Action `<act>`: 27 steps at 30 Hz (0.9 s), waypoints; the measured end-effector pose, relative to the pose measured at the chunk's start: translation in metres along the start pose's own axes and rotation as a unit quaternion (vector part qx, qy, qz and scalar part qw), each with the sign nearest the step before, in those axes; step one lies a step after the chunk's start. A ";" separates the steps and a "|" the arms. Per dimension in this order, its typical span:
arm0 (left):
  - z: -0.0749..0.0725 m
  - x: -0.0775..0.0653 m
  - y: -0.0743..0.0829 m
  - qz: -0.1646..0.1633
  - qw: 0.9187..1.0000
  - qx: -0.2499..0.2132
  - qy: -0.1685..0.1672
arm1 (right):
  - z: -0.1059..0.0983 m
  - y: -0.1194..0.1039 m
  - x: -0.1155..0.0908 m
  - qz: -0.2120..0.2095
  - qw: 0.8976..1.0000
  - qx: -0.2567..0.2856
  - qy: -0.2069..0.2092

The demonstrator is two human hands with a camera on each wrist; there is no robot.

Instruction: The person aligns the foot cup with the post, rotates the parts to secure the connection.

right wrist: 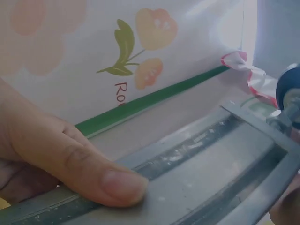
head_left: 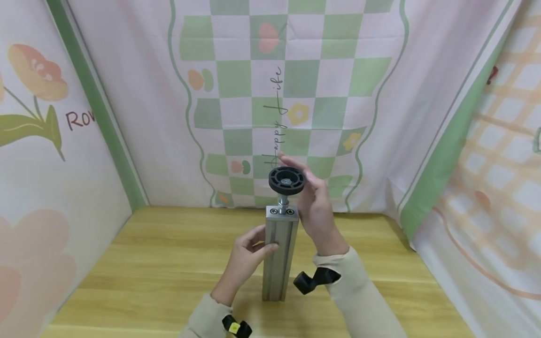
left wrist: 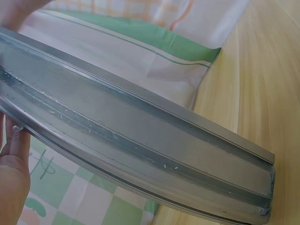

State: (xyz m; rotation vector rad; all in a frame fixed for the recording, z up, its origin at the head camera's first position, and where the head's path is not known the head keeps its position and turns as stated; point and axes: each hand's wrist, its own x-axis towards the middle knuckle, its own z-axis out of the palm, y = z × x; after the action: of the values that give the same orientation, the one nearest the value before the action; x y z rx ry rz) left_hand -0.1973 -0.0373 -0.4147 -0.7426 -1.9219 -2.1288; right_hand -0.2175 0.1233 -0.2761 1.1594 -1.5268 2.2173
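Silver metal post (head_left: 274,265) stands upright on the wooden surface (head_left: 177,263), black wheel (head_left: 286,190) on top via a short bolt (head_left: 282,202). Left hand (head_left: 248,252) grips the post, thumb across one face. Right hand (head_left: 317,209), fingers loosely extended, at the wheel's edge; can't tell if touching.

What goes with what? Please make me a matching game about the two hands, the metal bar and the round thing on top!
1. round disc
2. metal bar
3. left hand
4. right hand

A. grips the side of something
B. black
C. close beside something black, fingers quite straight
D. grey with long grooves

Pairs: 1-B, 2-D, 3-A, 4-C
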 end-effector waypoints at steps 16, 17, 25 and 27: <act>-0.001 0.000 -0.001 -0.004 1.000 -0.001 0.004 | -0.012 0.007 0.003 0.035 0.996 0.081 -0.028; -0.001 0.000 -0.001 -0.003 1.000 0.000 0.003 | -0.012 0.008 0.002 0.037 0.996 0.081 -0.023; -0.001 0.000 -0.002 -0.006 1.000 0.002 0.004 | -0.009 0.008 -0.003 -0.002 0.998 0.061 0.035; -0.001 0.000 -0.001 -0.008 1.000 0.001 0.005 | -0.007 0.008 -0.006 -0.025 0.998 0.039 0.049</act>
State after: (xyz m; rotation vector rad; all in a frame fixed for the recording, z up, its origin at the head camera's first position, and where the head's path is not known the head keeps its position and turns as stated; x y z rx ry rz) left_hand -0.1982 -0.0377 -0.4158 -0.7167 -1.9309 -2.1346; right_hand -0.2216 0.1277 -0.2864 1.0821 -1.3686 2.2831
